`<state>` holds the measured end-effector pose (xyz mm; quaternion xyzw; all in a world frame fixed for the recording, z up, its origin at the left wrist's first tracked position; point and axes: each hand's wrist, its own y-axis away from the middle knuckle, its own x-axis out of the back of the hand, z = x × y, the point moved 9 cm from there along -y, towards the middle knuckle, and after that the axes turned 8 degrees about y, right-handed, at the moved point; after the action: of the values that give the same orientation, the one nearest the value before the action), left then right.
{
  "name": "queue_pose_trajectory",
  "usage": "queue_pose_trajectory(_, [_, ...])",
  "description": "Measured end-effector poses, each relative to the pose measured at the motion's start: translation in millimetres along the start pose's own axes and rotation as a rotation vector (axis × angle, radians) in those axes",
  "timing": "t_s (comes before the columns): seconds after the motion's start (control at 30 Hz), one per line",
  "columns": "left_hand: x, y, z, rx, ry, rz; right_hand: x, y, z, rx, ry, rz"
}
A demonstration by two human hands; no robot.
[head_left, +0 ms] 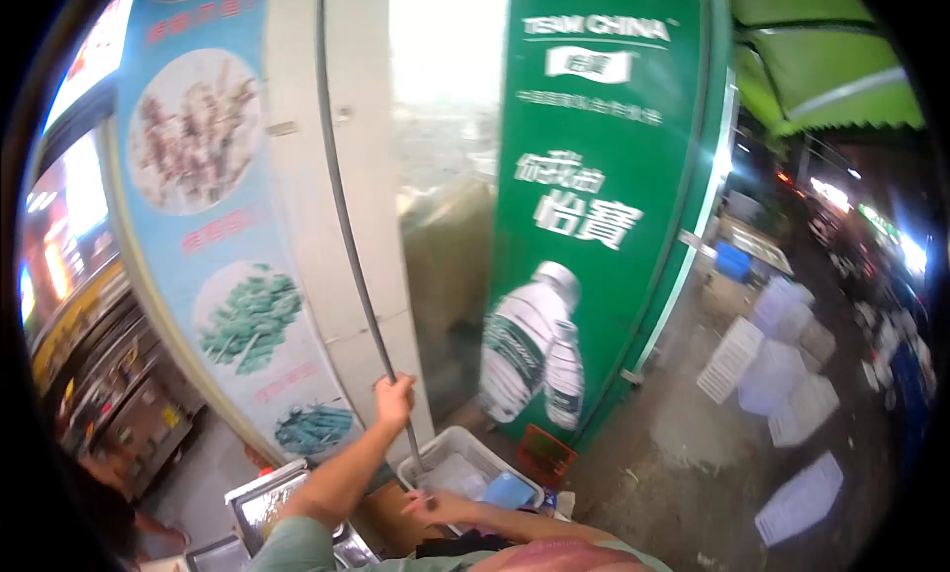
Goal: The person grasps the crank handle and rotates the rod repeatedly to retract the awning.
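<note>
A long, thin dark pole [348, 226] runs from the top of the view down toward a whitish plastic tub [435, 443]. My left hand [394, 402] is closed around the pole, partway down. Lower, beside the front of the tub, my right hand [435, 508] grips the pole near its visible lower part. Inside the tub are a blue item [508, 490] and some pale, clear-looking plastic. The pole's upper end is out of view, and its bottom end is hidden by my right hand.
Ahead stands a green refrigerator side panel [604, 107], next to a blue food-picture banner [198, 236]. An orange-red basket [546, 453] sits at its foot. White crates [732, 359] lie on the wet pavement at right. Metal trays [277, 493] are at lower left, near another person [99, 503].
</note>
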<state>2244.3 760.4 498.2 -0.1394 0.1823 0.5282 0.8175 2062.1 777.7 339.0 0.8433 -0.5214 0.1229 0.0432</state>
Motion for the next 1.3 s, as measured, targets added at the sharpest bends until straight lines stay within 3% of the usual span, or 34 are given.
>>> queue_pose_trajectory(0.03, [-33.3, 13.1, -19.6, 0.011, 0.008, 0.036, -22.7, -7.1, -24.5, 0.093, 0.052, -0.172])
queue_pose_trajectory(0.07, [-70.6, 22.9, -54.2, -0.007, -0.069, -0.076, -20.7, -20.7, -28.7, 0.123, 0.094, -0.219])
queue_pose_trajectory(0.1, [-122.6, 59.5, -75.5, -0.031, 0.173, -0.467, 13.1, -33.5, -23.2, 0.076, 0.158, -0.127])
queue_pose_trajectory(0.13, [-175.2, 126.8, -34.2, -0.174, -0.051, -0.866, 65.7, -35.0, -8.9, -0.021, 0.222, 0.007])
queue_pose_trajectory(0.2, [-98.6, 126.1, -59.7, 0.349, -0.153, -0.454, 174.2, -13.2, 16.8, -0.281, 0.344, 0.284])
queue_pose_trajectory(0.27, [-46.9, 86.0, -31.2, 0.169, -0.012, -0.474, 238.7, 38.3, 28.6, -0.456, 0.372, 0.521])
queue_pose_trajectory(0.3, [-13.5, 57.4, -28.3, 0.202, 0.195, -0.301, 228.9, 48.1, 31.5, -0.377, 0.381, 0.642])
queue_pose_trajectory(0.33, [7.6, 34.7, -12.3, 0.093, 0.096, -0.244, 218.7, 59.0, 37.7, -0.296, 0.398, 0.758])
queue_pose_trajectory(0.37, [25.5, 11.3, -11.3, 0.058, 0.114, -0.163, 175.4, 62.3, 45.3, -0.429, 0.215, 0.595])
queue_pose_trajectory(0.4, [34.1, -10.6, -11.3, 0.017, 0.135, -0.083, 127.9, 40.2, 56.6, -0.095, 0.252, 0.492])
queue_pose_trajectory(0.47, [-8.9, -9.7, -14.0, -0.106, -0.236, 0.099, 13.8, 7.4, 40.5, -0.052, 0.199, 0.092])
queue_pose_trajectory(0.5, [-52.7, 8.8, -81.3, 0.108, 0.077, -0.081, -14.4, -3.0, 8.4, 0.008, 0.194, -0.143])
queue_pose_trajectory(0.53, [-91.0, 25.9, -131.1, 0.310, 0.397, -0.262, 8.6, -10.4, -0.2, 0.009, 0.193, -0.136])
queue_pose_trajectory(0.57, [-92.6, 45.5, -111.0, 0.316, 0.394, -0.263, 52.6, -16.8, 5.4, -0.072, 0.254, 0.026])
queue_pose_trajectory(0.67, [-102.9, 133.0, -35.9, 0.137, -0.250, -0.576, 185.8, 2.9, 30.5, -0.338, 0.421, 0.492])
queue_pose_trajectory(0.73, [-27.4, 79.9, -25.3, 0.070, 0.046, -0.448, 238.7, 37.6, 17.2, 0.056, 0.861, 0.822])
queue_pose_trajectory(0.8, [24.9, 28.5, -4.2, 0.037, 0.092, -0.238, 195.1, 60.7, 48.9, -0.611, 0.482, 0.714])
queue_pose_trajectory(0.83, [40.4, 1.3, -3.2, 0.006, 0.091, -0.164, 133.0, 34.6, 99.0, -0.334, 0.041, 0.492])
queue_pose_trajectory(0.87, [32.2, -18.1, -15.2, 0.006, 0.017, -0.136, 83.5, 37.6, 24.2, -0.092, 0.408, 0.530])
queue_pose_trajectory(0.9, [17.3, -24.4, -26.7, 0.018, -0.059, -0.104, 32.1, 10.2, 14.3, 0.042, 0.290, 0.290])
queue_pose_trajectory(0.93, [-50.0, 13.2, -13.8, 0.041, -0.181, -0.130, -20.4, -11.5, 6.7, 0.139, 0.141, 0.034])
queue_pose_trajectory(0.97, [-86.6, 35.9, -45.7, -0.074, -0.242, -0.330, -17.4, -20.1, -4.5, 0.127, 0.120, -0.035])
queue_pose_trajectory(1.0, [-75.6, 52.7, -146.6, 0.136, -0.133, -0.490, 22.0, -26.1, -6.5, 0.077, 0.154, 0.048])
queue_pose_trajectory(1.1, [-55.0, 104.6, -60.8, 0.100, -0.184, -0.499, 182.3, -30.7, 24.5, -0.095, 0.535, 0.421])
queue_pose_trajectory(1.13, [-36.5, 103.9, -31.3, 0.034, -0.183, -0.488, 227.1, -0.6, 7.2, 0.123, 0.951, 0.778])
queue_pose_trajectory(1.17, [6.7, 64.2, -20.3, -0.018, 0.049, -0.377, 217.8, 9.5, 9.0, 0.111, 0.948, 0.790])
queue_pose_trajectory(1.2, [30.4, 38.5, -7.9, 0.086, 0.110, -0.264, 211.2, 25.9, 19.6, 0.021, 0.765, 0.922])
queue_pose_trajectory(1.23, [39.0, 22.8, 9.9, 0.041, 0.069, -0.157, 193.1, 44.4, 38.5, -0.074, 0.571, 1.046])
queue_pose_trajectory(1.27, [52.1, 4.4, 9.3, 0.010, 0.114, -0.076, 142.3, 22.5, 90.1, -0.099, -0.038, 0.769])
queue_pose_trajectory(1.3, [57.7, -15.2, 4.4, -0.047, 0.088, 0.011, 95.6, 5.7, 61.0, -0.040, -0.030, 0.542])
